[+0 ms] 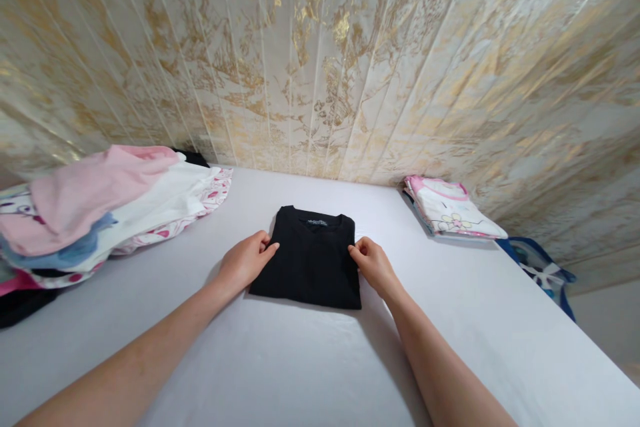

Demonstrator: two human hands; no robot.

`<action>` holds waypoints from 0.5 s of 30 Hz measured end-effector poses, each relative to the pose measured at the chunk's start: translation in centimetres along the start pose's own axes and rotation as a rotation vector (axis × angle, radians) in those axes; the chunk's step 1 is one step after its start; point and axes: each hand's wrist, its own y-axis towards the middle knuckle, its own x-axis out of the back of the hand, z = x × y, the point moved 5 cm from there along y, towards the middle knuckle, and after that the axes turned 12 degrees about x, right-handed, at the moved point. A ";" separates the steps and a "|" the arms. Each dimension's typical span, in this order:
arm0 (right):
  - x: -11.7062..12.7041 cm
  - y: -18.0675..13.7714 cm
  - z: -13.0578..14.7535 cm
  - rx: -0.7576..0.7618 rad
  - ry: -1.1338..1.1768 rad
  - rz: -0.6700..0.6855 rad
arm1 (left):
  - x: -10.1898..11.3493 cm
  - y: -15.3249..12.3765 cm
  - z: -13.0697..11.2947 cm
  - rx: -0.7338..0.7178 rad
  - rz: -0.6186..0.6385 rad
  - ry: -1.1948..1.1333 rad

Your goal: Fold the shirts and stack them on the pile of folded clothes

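Observation:
A black T-shirt [310, 267], folded into a compact rectangle, lies on the white table [300, 367] with its neckline and printed label at the far side. My left hand [247, 259] pinches its left edge between thumb and curled fingers. On the opposite edge, my right hand [371, 265] grips the cloth in the same way, a little below the right shoulder corner. Both forearms reach in from the near side. The fingertips beneath the fabric are hidden.
Loose clothes in pink, white and patterned cloth form a pile [105, 207] at the left. A stack of folded clothes [450, 210] sits at the back right. Beyond the table's right edge is a blue-trimmed bag [543, 273]. A gold-patterned wall covering [320, 67] rises behind.

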 end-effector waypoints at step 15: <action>-1.8 -1.3 1.0 -0.257 0.772 -0.054 | -0.2 0.2 0.4 -0.009 0.000 -0.259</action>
